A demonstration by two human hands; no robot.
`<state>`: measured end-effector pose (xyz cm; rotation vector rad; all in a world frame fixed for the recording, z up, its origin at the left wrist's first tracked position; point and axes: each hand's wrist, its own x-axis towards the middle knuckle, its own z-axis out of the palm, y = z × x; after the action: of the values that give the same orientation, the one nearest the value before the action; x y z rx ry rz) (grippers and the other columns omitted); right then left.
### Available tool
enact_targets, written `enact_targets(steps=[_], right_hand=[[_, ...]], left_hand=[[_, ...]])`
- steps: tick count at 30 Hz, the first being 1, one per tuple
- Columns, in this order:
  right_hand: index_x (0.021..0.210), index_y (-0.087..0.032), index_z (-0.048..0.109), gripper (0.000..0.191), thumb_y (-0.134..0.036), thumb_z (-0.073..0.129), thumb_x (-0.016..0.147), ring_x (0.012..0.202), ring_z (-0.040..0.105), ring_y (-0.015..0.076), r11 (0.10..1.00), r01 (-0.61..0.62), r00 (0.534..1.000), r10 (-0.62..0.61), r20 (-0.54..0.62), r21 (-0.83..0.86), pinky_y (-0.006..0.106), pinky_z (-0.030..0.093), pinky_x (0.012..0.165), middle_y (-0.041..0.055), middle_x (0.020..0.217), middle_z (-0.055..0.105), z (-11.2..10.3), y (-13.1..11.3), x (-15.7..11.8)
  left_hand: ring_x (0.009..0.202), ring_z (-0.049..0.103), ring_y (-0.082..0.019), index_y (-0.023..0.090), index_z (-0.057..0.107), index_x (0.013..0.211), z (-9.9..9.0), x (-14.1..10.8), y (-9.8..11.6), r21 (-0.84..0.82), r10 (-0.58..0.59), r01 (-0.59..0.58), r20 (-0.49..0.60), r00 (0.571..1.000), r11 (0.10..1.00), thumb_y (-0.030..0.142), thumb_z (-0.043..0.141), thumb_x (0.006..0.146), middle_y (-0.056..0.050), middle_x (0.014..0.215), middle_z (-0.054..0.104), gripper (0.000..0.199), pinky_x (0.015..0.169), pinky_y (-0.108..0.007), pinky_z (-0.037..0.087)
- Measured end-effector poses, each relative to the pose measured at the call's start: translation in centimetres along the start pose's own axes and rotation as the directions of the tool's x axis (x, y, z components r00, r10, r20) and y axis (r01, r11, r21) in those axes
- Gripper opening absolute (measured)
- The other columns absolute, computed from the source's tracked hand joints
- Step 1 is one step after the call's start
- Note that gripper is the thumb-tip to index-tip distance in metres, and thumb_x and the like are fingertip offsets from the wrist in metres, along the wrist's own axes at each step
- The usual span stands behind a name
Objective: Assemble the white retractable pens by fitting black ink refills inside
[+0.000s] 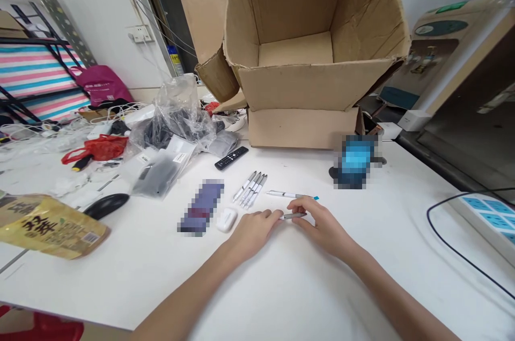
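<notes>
At the middle of the desk (382,276), between the two hands, one held pen (294,216) has its long axis running nearly level from left to right, its tapered grey end pointing right. The right hand (324,227) is clamped on it, with the thumb on the near side and a bent finger on the far side. The left hand (252,231) meets the pen's left end; its fingers lie close together, though whether they pinch the pen cannot be told.

Beyond the held pen lies one loose pen (281,193), nearly parallel to it, with a small blue piece at its right end. To the left of this, four grouped pens (251,190) lie side by side, slanting, their grey ends directed away from the person and to the right.

Left of the left hand are one white case (226,220) and one pixelated flat object (201,208); farther back, one black remote (231,158) lies aslant. One yellow pouch (52,225) occupies the left of the desk. At the rear, one open carton (301,86) faces the person; to its right front is one pixelated object with a blue face (356,161). One power strip (491,215) lies at the right edge.
</notes>
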<state>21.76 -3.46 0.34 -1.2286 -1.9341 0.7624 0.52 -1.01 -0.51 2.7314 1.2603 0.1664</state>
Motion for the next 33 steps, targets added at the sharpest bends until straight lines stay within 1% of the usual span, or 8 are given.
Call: enact_targets(steps=[4, 8, 10, 14, 16, 21, 28, 33], right_hand=[[0.123, -0.032, 0.056, 0.036, -0.033, 0.059, 0.087, 0.110, 0.054, 0.0210, 0.999, 0.034, 0.998, -0.033, 0.054, -0.018, 0.034, 0.047, 0.089, 0.0043, 0.122, 0.057, 0.1, -0.1, -0.1], [0.134, -0.029, 0.048, 0.040, -0.040, 0.037, 0.097, 0.075, 0.060, 0.0180, 0.982, -0.190, 0.978, 0.190, 0.090, -0.001, 0.034, 0.049, 0.073, 0.0008, 0.080, 0.065, 0.8, -0.3, -0.2], [0.141, -0.029, 0.040, 0.044, -0.036, 0.032, 0.098, 0.066, 0.057, 0.0168, 0.979, -0.201, 0.976, 0.199, 0.088, 0.014, 0.032, 0.048, 0.069, -0.0021, 0.069, 0.060, 1.0, -0.1, -0.2], [0.145, -0.033, 0.033, 0.058, -0.029, 0.050, 0.089, 0.093, 0.058, 0.0189, 0.999, -0.017, 1.000, 0.016, 0.025, 0.040, 0.032, 0.048, 0.076, 0.0035, 0.104, 0.062, 1.1, 0.5, -0.1], [0.143, -0.032, 0.035, 0.060, -0.031, 0.054, 0.087, 0.098, 0.058, 0.0202, 0.998, -0.025, 0.999, 0.024, 0.021, 0.051, 0.032, 0.048, 0.078, 0.0052, 0.111, 0.060, 1.1, 0.5, -0.1], [0.143, -0.026, 0.035, 0.048, -0.036, 0.036, 0.097, 0.063, 0.054, 0.0164, 0.974, -0.206, 0.977, 0.199, 0.076, 0.098, 0.032, 0.046, 0.066, -0.0031, 0.066, 0.058, 1.1, 0.3, -0.1], [0.141, -0.030, 0.039, 0.061, -0.036, 0.060, 0.085, 0.100, 0.058, 0.0205, 0.993, -0.046, 0.997, 0.040, 0.062, 0.107, 0.033, 0.047, 0.078, 0.0057, 0.110, 0.060, 0.7, 0.9, 0.1], [0.144, -0.028, 0.035, 0.047, -0.038, 0.032, 0.099, 0.064, 0.056, 0.0157, 0.963, -0.225, 0.973, 0.213, 0.093, 0.147, 0.032, 0.047, 0.068, -0.0040, 0.066, 0.058, 0.8, 0.4, -0.1]], left_hand=[[0.089, 0.063, -0.021, 0.025, 0.052, 0.111, 0.3, 0.1, 0.0, 0.030, 0.038, -0.037, -0.051, 0.998, 0.999, 0.031, 0.030, 0.100, -0.002, 0.098, 0.067, 0.025, 0.066, -0.030, 0.044], [0.088, 0.061, -0.020, 0.023, 0.054, 0.107, 0.8, 0.1, 0.1, 0.034, 0.081, -0.079, -0.077, 0.994, 0.996, 0.026, 0.032, 0.100, -0.001, 0.096, 0.066, 0.023, 0.073, -0.033, 0.045], [0.084, 0.061, -0.019, 0.023, 0.054, 0.103, 0.6, 0.1, 0.2, 0.017, 0.077, -0.076, -0.068, 0.995, 0.997, 0.027, 0.030, 0.100, -0.001, 0.093, 0.066, 0.025, 0.071, -0.032, 0.044], [0.082, 0.063, -0.019, 0.022, 0.055, 0.098, -0.2, 0.0, 0.4, -0.036, 0.034, -0.037, -0.064, 0.997, 0.999, 0.031, 0.029, 0.100, -0.001, 0.091, 0.066, 0.028, 0.067, -0.031, 0.044], [0.082, 0.064, -0.019, 0.022, 0.055, 0.097, -0.5, -0.1, 0.5, -0.051, 0.011, -0.014, -0.055, 0.998, 0.999, 0.032, 0.030, 0.099, -0.002, 0.090, 0.067, 0.028, 0.066, -0.030, 0.043], [0.079, 0.065, -0.020, 0.023, 0.058, 0.096, -0.5, -0.2, 0.7, -0.092, -0.033, 0.030, -0.027, 0.999, 0.995, 0.042, 0.029, 0.099, -0.002, 0.088, 0.068, 0.034, 0.061, -0.029, 0.042], [0.073, 0.066, -0.019, 0.025, 0.058, 0.099, -0.6, -0.1, 0.8, -0.118, -0.123, 0.116, -0.053, 0.991, 0.986, 0.043, 0.032, 0.098, -0.001, 0.086, 0.069, 0.032, 0.056, -0.026, 0.039], [0.076, 0.066, -0.018, 0.031, 0.055, 0.114, -0.6, -0.3, 0.9, -0.151, -0.059, 0.048, -0.066, 0.996, 0.987, 0.042, 0.030, 0.099, 0.001, 0.091, 0.070, 0.031, 0.058, -0.025, 0.040]])
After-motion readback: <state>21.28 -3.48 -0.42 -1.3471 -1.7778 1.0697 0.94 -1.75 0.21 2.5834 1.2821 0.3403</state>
